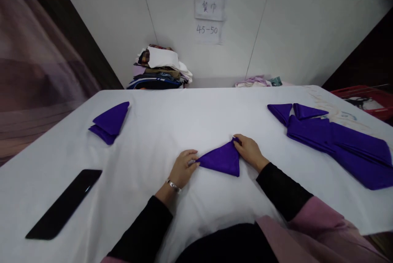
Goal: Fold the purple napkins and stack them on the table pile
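A purple cloth napkin [221, 159], folded into a triangle, lies on the white tablecloth [172, 119] in front of me. My left hand [183, 168] pinches its narrow left corner between thumb and fingers. At its upper right corner, my right hand [248, 149] grips the cloth with thumb and fingertips. The napkin's lower right corner rests free of both hands. Off to the left sits another purple napkin [113, 121], folded with layers showing. On the right lies a group of folded purple napkins [340, 138], some small and triangular, others in long bands.
A black flat panel [66, 203] lies at the left of the table. Behind the far edge are a stack of folded clothes [161, 68] and a smaller cloth pile [258, 81]. Paper signs [209, 7] hang on the wall. A red crate [365, 99] stands beyond the right edge.
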Motion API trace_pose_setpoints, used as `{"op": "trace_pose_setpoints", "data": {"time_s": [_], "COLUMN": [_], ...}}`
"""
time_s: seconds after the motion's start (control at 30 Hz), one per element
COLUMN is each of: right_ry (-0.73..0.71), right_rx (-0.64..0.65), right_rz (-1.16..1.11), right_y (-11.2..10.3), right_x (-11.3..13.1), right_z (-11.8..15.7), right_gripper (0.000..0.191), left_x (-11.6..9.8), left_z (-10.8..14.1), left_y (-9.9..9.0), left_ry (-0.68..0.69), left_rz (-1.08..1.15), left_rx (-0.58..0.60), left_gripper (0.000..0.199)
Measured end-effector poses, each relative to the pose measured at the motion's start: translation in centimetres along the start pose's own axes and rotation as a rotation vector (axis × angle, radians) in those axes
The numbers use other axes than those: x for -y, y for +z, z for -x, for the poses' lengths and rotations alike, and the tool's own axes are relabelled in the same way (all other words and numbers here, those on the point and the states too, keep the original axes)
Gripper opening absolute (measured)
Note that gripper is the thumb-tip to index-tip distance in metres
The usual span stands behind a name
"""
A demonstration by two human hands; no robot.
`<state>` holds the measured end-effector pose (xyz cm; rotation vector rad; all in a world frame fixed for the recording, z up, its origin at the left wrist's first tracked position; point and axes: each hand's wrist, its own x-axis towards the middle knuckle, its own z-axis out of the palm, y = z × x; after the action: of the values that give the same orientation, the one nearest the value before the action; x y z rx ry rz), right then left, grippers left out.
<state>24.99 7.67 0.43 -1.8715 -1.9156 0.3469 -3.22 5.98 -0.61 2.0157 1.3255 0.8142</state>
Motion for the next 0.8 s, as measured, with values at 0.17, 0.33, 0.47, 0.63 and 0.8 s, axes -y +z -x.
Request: {"op": "trace_pose_setpoints", "data": {"time_s": [0.17, 0.33, 0.47, 0.63, 0.8], "right_ry": [-0.002, -0.002, -0.005, -0.002, -0.010], "right_rx": [0.018, 0.020, 0.025, 0.028, 0.020], "right_rz": [0.036, 0.054, 0.062, 0.084, 0.084], "right_y": [0.01, 0.09, 0.00, -0.01, 0.12], "right_x": [-0.08, -0.17, -0.09, -0.23, -0.55], "right_z": [-0.13, -0.20, -0.22, -0.37, -0.48], "right_gripper": [0.021, 0.020, 0.019, 0.018, 0.017], "left_x": [0.27, 0.11, -0.08, -0.24, -0.65], "left_z": [-0.37, -0.26, -0.14, -0.13, -0.16], "left_y": [-0.23, -0.36, -0.22, 0.06, 0.32], "left_ry": [0.119, 0.171, 0.144, 0.142, 0.121], "left_rz": [-0.042, -0.128, -0.201, -0.284, -0.406], "left_rx": [0.065, 0.116, 0.124, 0.112, 0.033], "left_gripper": [0.015, 0.017, 0.020, 0.022, 0.017]}}
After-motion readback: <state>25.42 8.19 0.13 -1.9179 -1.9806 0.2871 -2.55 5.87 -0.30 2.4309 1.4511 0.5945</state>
